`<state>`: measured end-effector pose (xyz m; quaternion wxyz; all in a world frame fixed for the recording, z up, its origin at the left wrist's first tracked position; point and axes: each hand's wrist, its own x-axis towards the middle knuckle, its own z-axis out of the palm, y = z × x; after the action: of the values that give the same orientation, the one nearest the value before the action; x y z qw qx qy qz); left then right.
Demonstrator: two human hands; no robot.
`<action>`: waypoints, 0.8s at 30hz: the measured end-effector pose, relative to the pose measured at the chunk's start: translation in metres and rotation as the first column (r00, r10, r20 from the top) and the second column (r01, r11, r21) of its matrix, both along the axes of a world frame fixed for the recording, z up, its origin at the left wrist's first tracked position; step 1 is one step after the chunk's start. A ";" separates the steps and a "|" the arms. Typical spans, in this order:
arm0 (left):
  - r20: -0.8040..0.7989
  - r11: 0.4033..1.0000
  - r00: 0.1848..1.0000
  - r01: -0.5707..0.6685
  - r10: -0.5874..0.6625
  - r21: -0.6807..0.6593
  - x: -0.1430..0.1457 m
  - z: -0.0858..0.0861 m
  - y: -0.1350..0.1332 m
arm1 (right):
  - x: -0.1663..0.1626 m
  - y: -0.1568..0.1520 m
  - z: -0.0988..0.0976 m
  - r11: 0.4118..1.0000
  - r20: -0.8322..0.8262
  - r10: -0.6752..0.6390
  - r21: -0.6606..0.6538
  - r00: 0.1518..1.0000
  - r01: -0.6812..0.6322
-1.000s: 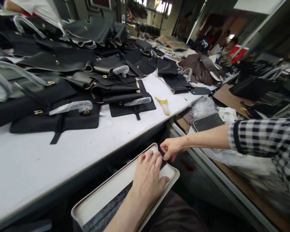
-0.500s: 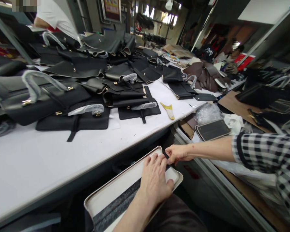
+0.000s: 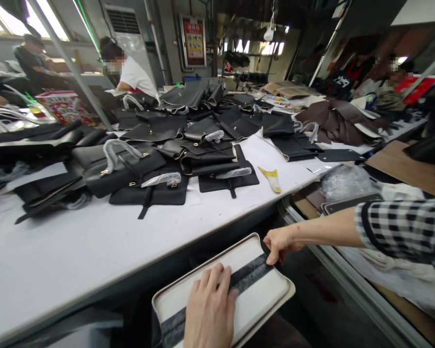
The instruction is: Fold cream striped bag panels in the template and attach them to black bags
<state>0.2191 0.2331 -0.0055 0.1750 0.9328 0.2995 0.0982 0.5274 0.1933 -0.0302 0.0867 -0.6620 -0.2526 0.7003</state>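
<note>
Off-white panel (image 3: 256,294) with a raised rim sits below the near edge of the white tabletop (image 3: 105,256), apparently over the lap. Long axis runs lower left to upper right in view, roughly parallel to that tabletop edge. Dark fuzzy band (image 3: 249,273) follows the same axis down the middle.

Left hand (image 3: 210,304): flat on the panel's face, fingers spread and pointing away from the wearer, across the band, grasping nothing. Right hand (image 3: 278,245): fingers curled on the panel's far right end, thumb just beside the band's end, so I read it as gripping that end; fingertip detail is hidden.

Key relation, my read: the right hand is in line with the band, panel stretching away to its lower left, left hand near mid-length. Both touch; right is nearer the far end, left nearer the centre.

Black bags (image 3: 128,171) and a yellow-and-white scrap (image 3: 271,180) lie on the tabletop, beyond the panel, well apart from the left hand
</note>
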 end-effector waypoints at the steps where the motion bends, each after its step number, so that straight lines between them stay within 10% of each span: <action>1: -0.014 1.000 1.000 -0.017 0.018 0.016 0.001 -0.003 -0.001 | 0.001 0.002 0.000 1.000 -0.006 0.010 -0.012 1.000 -0.010; 24: -0.091 0.990 0.995 -0.018 0.031 0.142 0.052 0.007 0.012 | -0.013 -0.021 -0.015 0.924 -0.049 -0.248 0.289 0.968 0.251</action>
<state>0.2709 0.2456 0.0011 0.0931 0.9426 0.3110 0.0779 0.5141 0.1728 -0.0452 0.2737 -0.6645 -0.2668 0.6421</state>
